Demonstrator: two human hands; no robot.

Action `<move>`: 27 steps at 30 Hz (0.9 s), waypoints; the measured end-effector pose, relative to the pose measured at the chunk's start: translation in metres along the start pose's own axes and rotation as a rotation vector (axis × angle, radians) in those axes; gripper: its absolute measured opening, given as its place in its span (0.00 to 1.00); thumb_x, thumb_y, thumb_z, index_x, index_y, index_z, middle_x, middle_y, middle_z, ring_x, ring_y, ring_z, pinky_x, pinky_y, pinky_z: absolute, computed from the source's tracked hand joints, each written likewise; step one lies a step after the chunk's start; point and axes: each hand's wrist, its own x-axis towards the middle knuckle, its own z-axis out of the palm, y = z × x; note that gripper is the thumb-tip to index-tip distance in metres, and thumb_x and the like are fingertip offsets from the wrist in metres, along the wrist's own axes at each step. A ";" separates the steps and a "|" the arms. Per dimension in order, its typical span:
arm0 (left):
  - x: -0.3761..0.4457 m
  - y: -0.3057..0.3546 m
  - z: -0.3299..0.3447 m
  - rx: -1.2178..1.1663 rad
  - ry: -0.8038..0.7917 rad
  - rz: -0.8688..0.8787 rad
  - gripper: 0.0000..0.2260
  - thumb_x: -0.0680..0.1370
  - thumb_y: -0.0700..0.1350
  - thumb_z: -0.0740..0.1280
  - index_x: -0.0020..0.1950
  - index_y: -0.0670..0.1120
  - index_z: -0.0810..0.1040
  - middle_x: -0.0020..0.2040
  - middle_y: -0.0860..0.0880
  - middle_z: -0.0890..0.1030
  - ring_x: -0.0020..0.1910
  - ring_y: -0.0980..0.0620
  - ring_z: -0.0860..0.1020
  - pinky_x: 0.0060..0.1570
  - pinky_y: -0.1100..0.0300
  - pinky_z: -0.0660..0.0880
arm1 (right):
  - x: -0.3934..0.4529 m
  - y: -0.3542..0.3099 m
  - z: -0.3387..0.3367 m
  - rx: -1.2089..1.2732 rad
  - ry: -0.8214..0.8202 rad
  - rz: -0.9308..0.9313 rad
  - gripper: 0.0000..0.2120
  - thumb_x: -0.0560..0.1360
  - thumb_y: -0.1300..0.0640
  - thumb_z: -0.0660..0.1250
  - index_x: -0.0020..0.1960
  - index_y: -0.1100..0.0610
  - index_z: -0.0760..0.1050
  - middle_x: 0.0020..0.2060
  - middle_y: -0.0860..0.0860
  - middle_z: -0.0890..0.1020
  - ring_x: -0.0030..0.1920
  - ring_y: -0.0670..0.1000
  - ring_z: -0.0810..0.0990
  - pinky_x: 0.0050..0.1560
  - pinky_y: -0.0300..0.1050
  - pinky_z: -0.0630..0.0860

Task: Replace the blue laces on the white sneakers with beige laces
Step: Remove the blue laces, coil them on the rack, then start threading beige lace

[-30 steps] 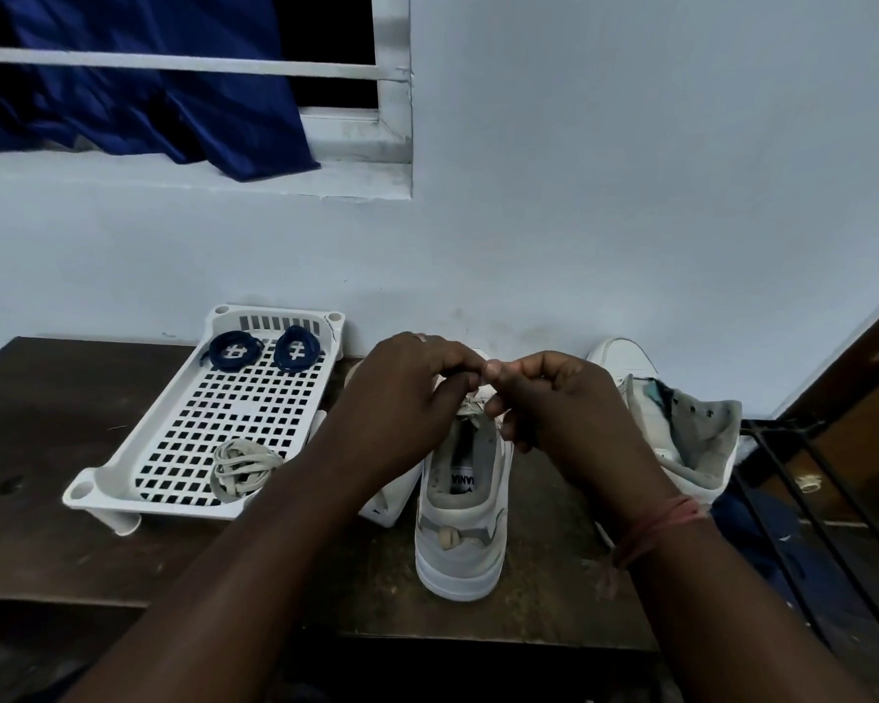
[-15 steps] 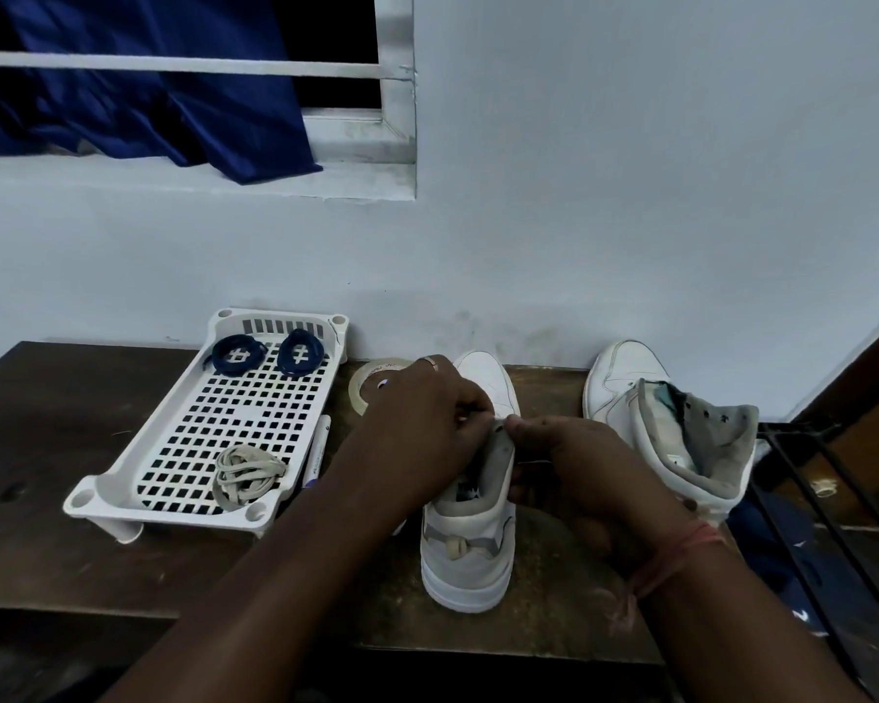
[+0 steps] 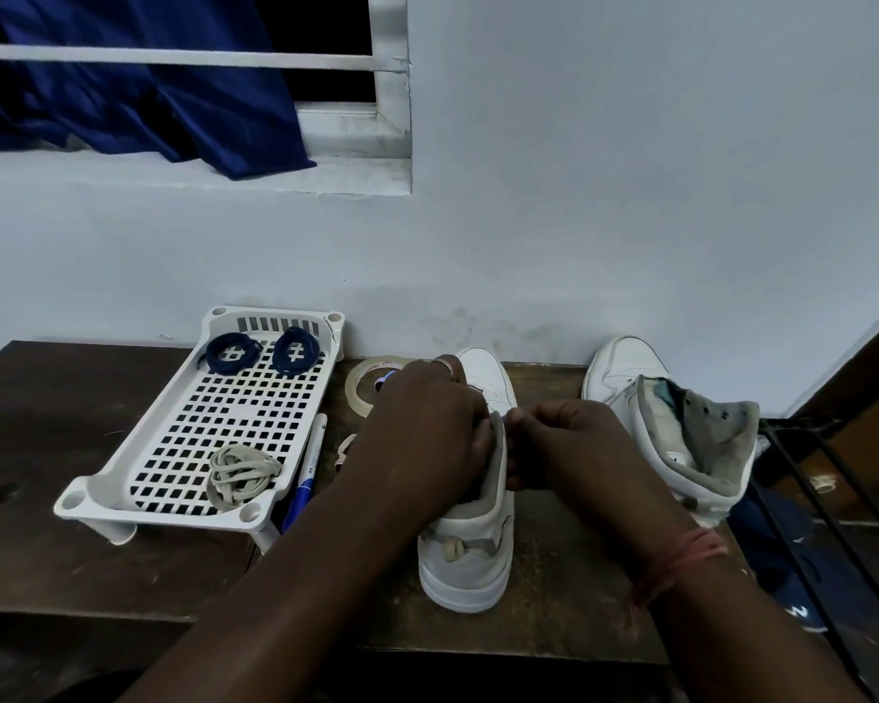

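- Leftmost on the dark wooden table (image 3: 72,449) stands a white perforated tray (image 3: 184,438), raised on short legs.
- At its far end lie two coiled blue laces (image 3: 262,351), side by side; at its near end sits a bundled beige lace (image 3: 242,474).
- Just beside the tray's right edge lies a blue-and-white pen (image 3: 306,469), and beyond it a roll of clear tape (image 3: 364,385) lies flat near the wall.
- Next comes the left hand (image 3: 422,438), fingers curled over the collar of the near sneaker (image 3: 470,555), gripping its left side; what the fingertips pinch is hidden.
- That sneaker stands upright, heel toward the camera, toe toward the wall.
- Against its right collar, the right hand (image 3: 574,443) has fingers curled, thumb and forefinger pinched at the top edge; a red thread circles the wrist.
- Farther right stands the second sneaker (image 3: 681,433), apart from both hands, its tongue open and grey lining showing.
- Past the table's right end is a black metal rack (image 3: 833,499).
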 end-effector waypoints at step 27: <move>-0.012 -0.005 -0.007 -0.186 -0.161 -0.466 0.30 0.74 0.62 0.69 0.73 0.56 0.65 0.72 0.47 0.67 0.73 0.43 0.61 0.69 0.47 0.61 | 0.000 -0.033 -0.008 0.521 0.439 -0.569 0.08 0.86 0.63 0.52 0.51 0.57 0.67 0.49 0.65 0.82 0.48 0.59 0.87 0.49 0.50 0.84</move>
